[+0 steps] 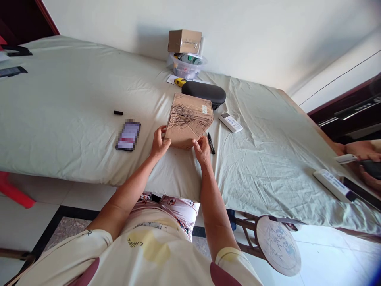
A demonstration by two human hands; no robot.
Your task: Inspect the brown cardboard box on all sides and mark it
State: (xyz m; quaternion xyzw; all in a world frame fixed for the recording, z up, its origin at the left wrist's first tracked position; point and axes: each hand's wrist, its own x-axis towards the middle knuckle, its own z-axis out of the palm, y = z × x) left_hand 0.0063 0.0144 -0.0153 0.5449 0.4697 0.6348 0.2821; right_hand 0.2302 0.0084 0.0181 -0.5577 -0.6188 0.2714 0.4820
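Observation:
A brown cardboard box with black scribbles on its top rests on the pale green sheet of a bed. My left hand grips its near left corner, fingers curled on the side. My right hand holds the near right corner the same way. A black marker lies just right of my right hand.
A phone and a small black cap lie to the left. Behind the box are a black case, a white remote, a clear tub and a second box. Another person's hand is at the right edge. A stool stands below.

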